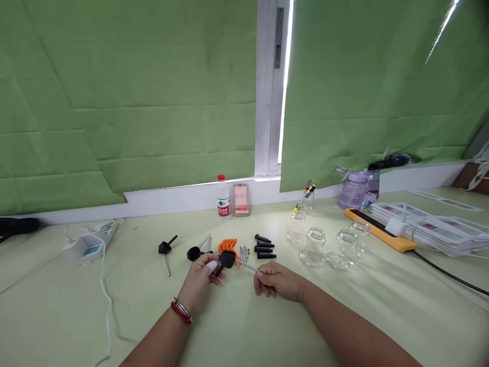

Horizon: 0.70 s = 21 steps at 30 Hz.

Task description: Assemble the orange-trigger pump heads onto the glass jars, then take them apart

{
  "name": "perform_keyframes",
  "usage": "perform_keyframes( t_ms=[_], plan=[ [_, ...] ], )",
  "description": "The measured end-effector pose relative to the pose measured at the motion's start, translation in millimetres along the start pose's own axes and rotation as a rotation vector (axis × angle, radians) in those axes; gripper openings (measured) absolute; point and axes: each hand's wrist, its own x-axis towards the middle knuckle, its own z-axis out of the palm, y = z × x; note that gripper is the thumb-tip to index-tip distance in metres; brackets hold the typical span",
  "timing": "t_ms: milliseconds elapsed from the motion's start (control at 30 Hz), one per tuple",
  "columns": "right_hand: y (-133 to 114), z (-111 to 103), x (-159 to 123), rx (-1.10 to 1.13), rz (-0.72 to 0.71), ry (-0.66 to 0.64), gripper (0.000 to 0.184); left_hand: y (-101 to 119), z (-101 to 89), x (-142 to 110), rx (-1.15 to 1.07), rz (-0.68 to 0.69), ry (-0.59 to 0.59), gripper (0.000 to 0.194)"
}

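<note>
My left hand (202,278) is closed on a black plastic piece (227,259) with a short black arm. A thin metal rod (247,266) sticks out of that piece to the right, and the fingers of my right hand (278,280) pinch its far end. Just beyond my hands lie orange curved parts (228,245), small metal rods (243,254) and black ridged parts (264,250). A similar black piece with a rod (165,248) lies to the left, and a black cup-like part (194,253) is nearer my left hand.
Clear jars (316,235) and clear round parts (311,257) stand at the right. Behind are a water bottle (223,201), a pink box-like item (241,200) and screwdrivers (307,192). Power strips (376,230), (89,244) white power strip lie at both sides, with a purple jug (353,191).
</note>
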Motion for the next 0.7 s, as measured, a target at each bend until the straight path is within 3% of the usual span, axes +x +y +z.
perform_keyframes(
  t_ms=[100,367,567,700],
  plan=[
    [-5,0,-2,-0.094,-0.015,-0.043,0.043,1,-2.4,0,-0.026,-0.044,-0.036,0.033],
    [0,8,0,-0.269,-0.072,0.073,0.043,-1,4.7,-11,0.333,0.02,-0.416,0.038],
    [5,7,8,-0.596,-0.271,0.401,0.029,-4,2.1,-6,0.433,0.082,-0.4,0.03],
    [8,8,15,-0.675,-0.241,0.44,0.039,0,1.7,-5,0.509,0.136,-0.369,0.023]
  ],
)
